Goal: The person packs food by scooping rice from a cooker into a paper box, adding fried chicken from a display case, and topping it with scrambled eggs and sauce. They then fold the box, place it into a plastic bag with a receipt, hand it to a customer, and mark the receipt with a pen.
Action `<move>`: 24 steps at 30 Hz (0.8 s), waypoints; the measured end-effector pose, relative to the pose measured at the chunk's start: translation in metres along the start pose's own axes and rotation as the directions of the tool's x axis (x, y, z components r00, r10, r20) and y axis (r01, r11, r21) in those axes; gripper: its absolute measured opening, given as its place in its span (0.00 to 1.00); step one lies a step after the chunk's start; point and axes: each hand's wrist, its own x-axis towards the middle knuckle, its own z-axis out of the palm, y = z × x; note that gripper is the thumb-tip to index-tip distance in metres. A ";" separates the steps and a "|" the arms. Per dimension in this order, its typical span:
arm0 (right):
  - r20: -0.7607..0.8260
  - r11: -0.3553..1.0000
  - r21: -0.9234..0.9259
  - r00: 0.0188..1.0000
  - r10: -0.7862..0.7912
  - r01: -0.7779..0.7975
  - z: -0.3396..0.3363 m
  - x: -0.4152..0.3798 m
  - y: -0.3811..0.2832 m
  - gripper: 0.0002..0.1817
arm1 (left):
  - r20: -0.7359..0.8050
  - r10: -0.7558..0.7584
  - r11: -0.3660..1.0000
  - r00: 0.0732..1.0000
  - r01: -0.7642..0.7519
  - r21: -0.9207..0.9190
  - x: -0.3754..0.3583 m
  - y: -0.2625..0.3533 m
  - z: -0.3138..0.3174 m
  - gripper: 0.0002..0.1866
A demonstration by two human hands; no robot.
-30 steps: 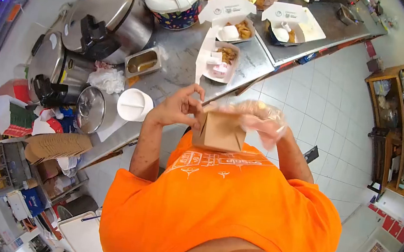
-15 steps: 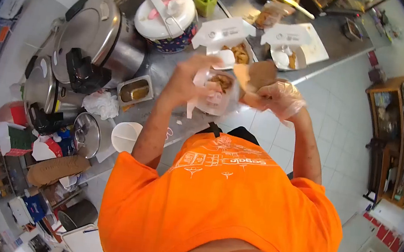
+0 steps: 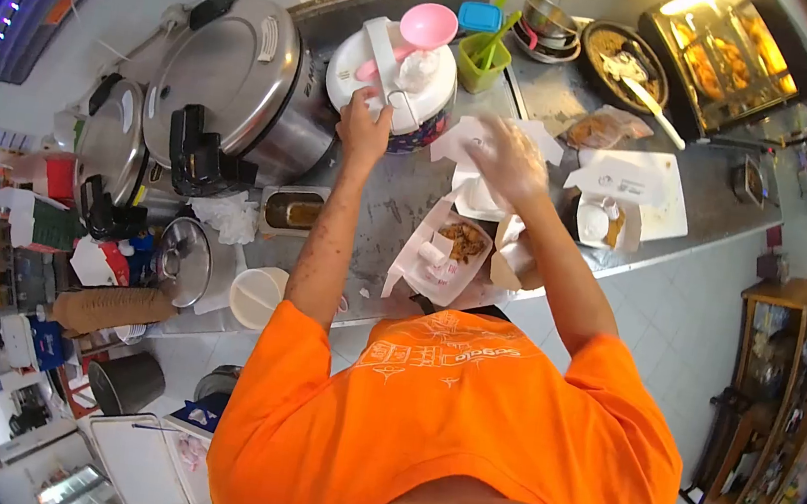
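My left hand [image 3: 365,128] is at the near rim of the white lid [image 3: 347,56] on a dark patterned container, fingers apart. A pink ladle [image 3: 428,25] and a crumpled clear bag [image 3: 419,71] rest on that lid. My right hand [image 3: 513,165], in a clear plastic glove, is over an open white carton [image 3: 478,199] and blurred by motion; what it holds, if anything, is unclear. Nearer my body, an open box [image 3: 417,281] holds brown food [image 3: 465,242] and a small white cup. Partly under my right forearm stands a brown carton [image 3: 513,262].
Two large steel cookers [image 3: 213,78] stand at the left. A steel tray [image 3: 294,210] and a white round tub [image 3: 255,296] are near the counter's front. Behind are a green container [image 3: 482,63], a pan with a knife [image 3: 626,66] and a lit display case [image 3: 719,59]. Another carton [image 3: 616,185] lies right.
My left hand has left the food box and moved up to the lid. My right hand has come off the brown carton, which now rests beside the box. The view has shifted.
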 end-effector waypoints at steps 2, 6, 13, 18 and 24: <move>-0.051 0.991 -0.024 0.990 -0.131 0.130 0.018 0.069 -0.032 0.31 | -0.097 -0.086 0.991 0.992 0.095 0.096 0.008 0.007 0.012 0.23; 0.079 0.988 -0.135 0.995 -0.067 0.077 0.059 0.144 -0.037 0.32 | -0.070 -0.038 0.999 0.997 0.035 -0.041 0.009 0.004 0.000 0.20; 0.331 0.834 0.551 0.908 -0.256 0.035 0.049 0.065 0.044 0.26 | 0.154 0.071 0.996 0.986 -0.061 -0.072 -0.003 -0.020 -0.022 0.27; 0.302 0.970 0.245 0.950 -0.078 0.002 0.045 0.082 0.016 0.24 | 0.186 0.058 0.998 0.981 -0.059 -0.001 0.015 -0.006 -0.003 0.34; 0.032 0.993 0.054 0.994 0.102 -0.104 0.062 0.183 -0.011 0.34 | 0.242 0.041 0.999 0.969 -0.047 0.017 0.025 -0.013 0.000 0.40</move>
